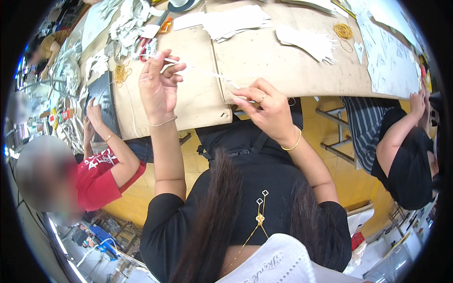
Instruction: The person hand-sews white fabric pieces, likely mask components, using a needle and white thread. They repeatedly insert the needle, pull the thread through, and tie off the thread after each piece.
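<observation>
A thin white strip (207,73) runs through the air between my two hands, above the near edge of the brown table. My left hand (160,85) is raised, and its thumb and index finger pinch the strip's left end while the other fingers curl loosely. Lower and to the right, my right hand (270,109) pinches the strip between thumb and index finger. The middle stretch of the strip is faint against the table. What material it is made of I cannot tell.
White stacked cut pieces (236,22) and finger-shaped pieces (306,43) lie on the table (278,70). Rubber bands (343,31) sit far right, near patterned sheets (389,52). White scraps (130,30) pile at left. Co-workers flank me: a red sleeve (101,177), a black top (406,165).
</observation>
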